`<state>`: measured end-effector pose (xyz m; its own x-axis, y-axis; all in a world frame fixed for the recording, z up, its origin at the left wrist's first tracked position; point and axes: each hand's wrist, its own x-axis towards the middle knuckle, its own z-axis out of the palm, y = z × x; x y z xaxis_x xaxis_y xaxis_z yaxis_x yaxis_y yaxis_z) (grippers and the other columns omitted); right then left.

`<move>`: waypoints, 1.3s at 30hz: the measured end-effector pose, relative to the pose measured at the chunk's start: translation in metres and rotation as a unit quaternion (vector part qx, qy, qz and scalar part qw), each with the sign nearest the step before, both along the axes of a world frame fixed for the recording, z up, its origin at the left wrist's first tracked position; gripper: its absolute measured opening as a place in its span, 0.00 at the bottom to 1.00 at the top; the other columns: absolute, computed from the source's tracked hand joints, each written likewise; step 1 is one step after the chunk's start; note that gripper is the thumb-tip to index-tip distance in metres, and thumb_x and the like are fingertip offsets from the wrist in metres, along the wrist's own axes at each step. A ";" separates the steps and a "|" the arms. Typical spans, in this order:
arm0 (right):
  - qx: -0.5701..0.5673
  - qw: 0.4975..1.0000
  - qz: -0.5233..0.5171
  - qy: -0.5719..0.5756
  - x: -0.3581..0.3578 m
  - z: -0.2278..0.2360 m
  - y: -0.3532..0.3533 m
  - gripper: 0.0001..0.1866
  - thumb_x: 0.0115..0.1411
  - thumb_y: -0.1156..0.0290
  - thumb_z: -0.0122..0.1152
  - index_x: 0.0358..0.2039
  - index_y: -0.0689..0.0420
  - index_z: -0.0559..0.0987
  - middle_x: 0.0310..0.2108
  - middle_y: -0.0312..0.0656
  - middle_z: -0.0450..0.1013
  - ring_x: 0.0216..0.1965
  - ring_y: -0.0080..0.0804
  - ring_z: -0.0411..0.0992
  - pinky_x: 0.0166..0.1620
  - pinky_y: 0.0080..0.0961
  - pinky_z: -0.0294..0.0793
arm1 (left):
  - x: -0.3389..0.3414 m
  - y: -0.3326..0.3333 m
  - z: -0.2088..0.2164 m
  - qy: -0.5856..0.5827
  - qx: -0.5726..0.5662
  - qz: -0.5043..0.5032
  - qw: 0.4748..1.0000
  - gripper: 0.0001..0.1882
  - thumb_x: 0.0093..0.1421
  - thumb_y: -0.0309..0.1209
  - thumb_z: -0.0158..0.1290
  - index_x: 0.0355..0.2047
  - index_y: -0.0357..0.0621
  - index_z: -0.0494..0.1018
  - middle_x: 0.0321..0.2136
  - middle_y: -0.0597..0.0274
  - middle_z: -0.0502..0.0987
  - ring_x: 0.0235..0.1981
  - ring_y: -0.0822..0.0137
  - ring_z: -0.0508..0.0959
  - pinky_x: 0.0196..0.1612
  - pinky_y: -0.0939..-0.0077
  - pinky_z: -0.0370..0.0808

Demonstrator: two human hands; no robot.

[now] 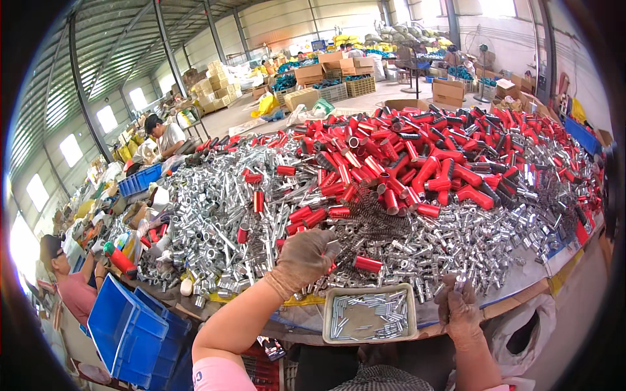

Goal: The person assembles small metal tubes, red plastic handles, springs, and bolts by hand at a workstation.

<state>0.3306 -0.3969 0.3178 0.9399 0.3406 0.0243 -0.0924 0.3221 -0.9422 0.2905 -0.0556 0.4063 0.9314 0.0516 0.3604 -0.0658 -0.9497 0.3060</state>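
Note:
My left hand (302, 259), in a worn grey-brown glove, reaches over the heap of metal parts near the table's front. Its fingers are closed, and what they grip, if anything, is hidden. Just right of it lies a red cylindrical sleeve (367, 264). My right hand (458, 307), gloved too, is by the table's front edge, its fingers closed round a small silver metal fitting (460, 283) that points upward. Between my hands sits a shallow beige tray (357, 321) with several short silver pins in it.
Silver metal parts (215, 228) cover much of the table, with dark coil springs (379, 221) and a mound of red tool handles (450, 173) behind. Blue bins (124, 329) stand at the left, near a person in pink (78, 293). Another person (171, 138) sits farther back. Cardboard boxes (448, 91) stand beyond.

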 end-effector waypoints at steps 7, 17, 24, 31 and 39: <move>-0.045 0.982 0.015 -0.182 0.000 -0.005 -0.001 0.29 0.59 0.44 0.59 0.45 0.61 0.75 0.28 0.38 0.72 0.27 0.22 0.69 0.31 0.19 0.68 | 0.053 0.041 -0.025 0.060 0.033 0.056 0.996 0.11 0.57 0.31 0.50 0.38 0.40 0.75 0.34 0.49 0.78 0.40 0.51 0.78 0.47 0.63 0.75; -0.021 0.999 0.012 -0.035 0.004 -0.019 -0.004 0.28 0.60 0.44 0.55 0.38 0.61 0.79 0.21 0.38 0.71 0.19 0.22 0.66 0.23 0.19 0.64 | 0.105 0.071 -0.020 0.241 0.304 0.042 0.921 0.35 0.57 0.48 0.49 0.64 0.55 0.59 0.65 0.64 0.59 0.66 0.55 0.58 0.64 0.36 0.48; -0.017 0.999 0.039 -0.014 0.008 -0.011 -0.012 0.25 0.62 0.50 0.56 0.37 0.64 0.81 0.23 0.37 0.73 0.23 0.23 0.68 0.26 0.19 0.67 | 0.113 0.103 -0.035 0.194 0.324 0.037 0.925 0.27 0.53 0.42 0.53 0.55 0.57 0.71 0.56 0.63 0.71 0.59 0.56 0.65 0.61 0.50 0.58; -0.012 0.999 -0.027 0.024 0.012 -0.019 -0.018 0.24 0.59 0.51 0.58 0.31 0.63 0.81 0.17 0.38 0.71 0.16 0.23 0.65 0.21 0.20 0.63 | 0.090 0.138 -0.046 0.013 0.310 0.002 0.951 0.07 0.48 0.31 0.52 0.26 0.47 0.79 0.37 0.60 0.77 0.47 0.55 0.73 0.52 0.62 0.69; 0.100 0.992 -0.014 0.077 0.011 -0.036 -0.006 0.25 0.51 0.48 0.61 0.26 0.61 0.78 0.18 0.40 0.72 0.15 0.26 0.67 0.19 0.22 0.66 | 0.064 0.099 -0.033 -0.057 0.317 0.003 0.947 0.07 0.46 0.30 0.53 0.27 0.46 0.77 0.34 0.58 0.77 0.42 0.56 0.74 0.48 0.61 0.70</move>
